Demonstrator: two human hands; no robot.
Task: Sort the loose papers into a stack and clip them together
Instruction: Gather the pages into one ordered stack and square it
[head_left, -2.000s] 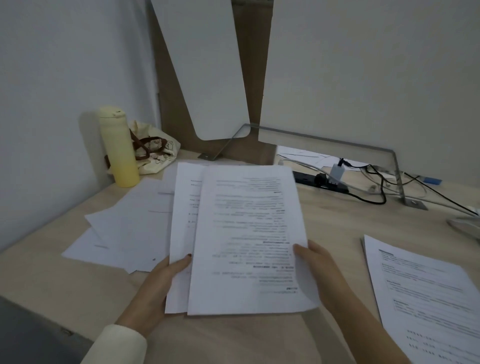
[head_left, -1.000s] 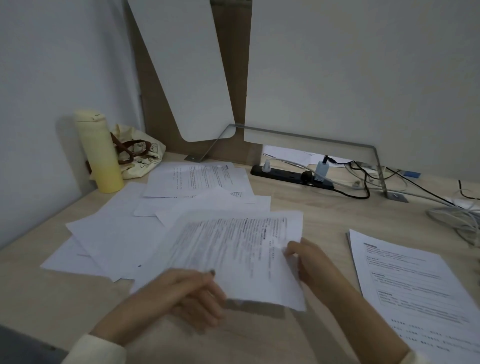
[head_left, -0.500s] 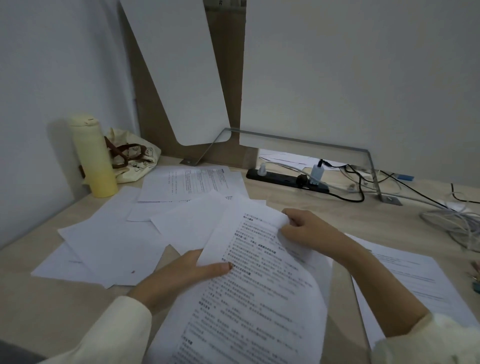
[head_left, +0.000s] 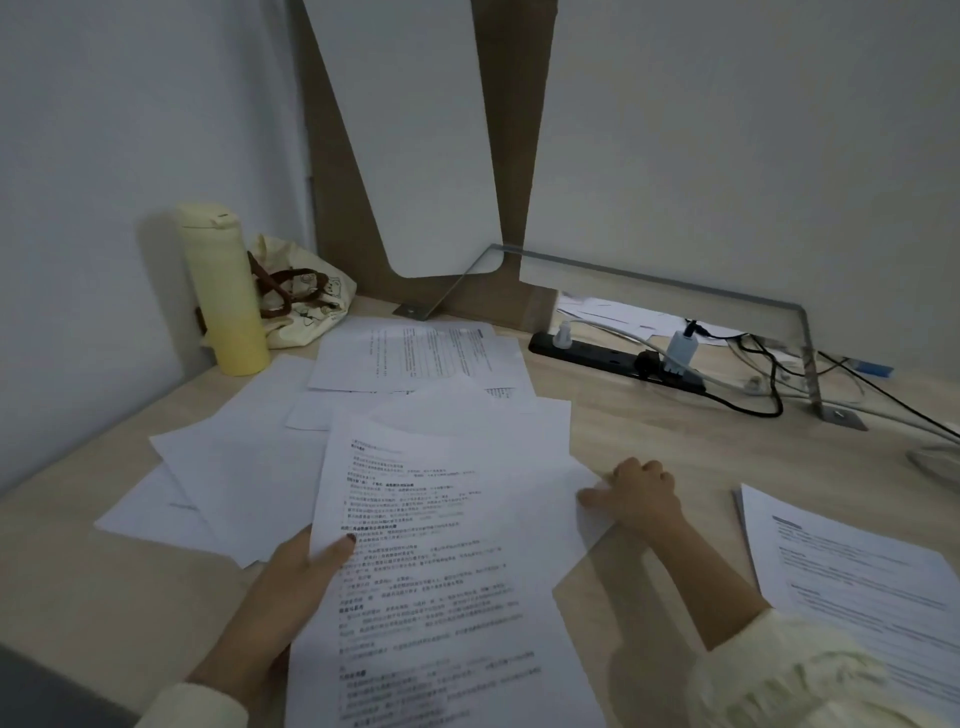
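The printed sheets (head_left: 441, 561) are being pinched at opposite edges by the left hand (head_left: 291, 587) and the right hand (head_left: 641, 493), probably for squaring over the worktop (head_left: 649, 431).

No text is readable. The front sheet (head_left: 441, 545) has dense printed lines and a few bold headings, but the characters are too blurred. The right stack (head_left: 857, 597) and far sheet (head_left: 415, 356) are also printed and illegible. The cloth bag (head_left: 311, 301) shows a cartoon drawing with no legible lettering.
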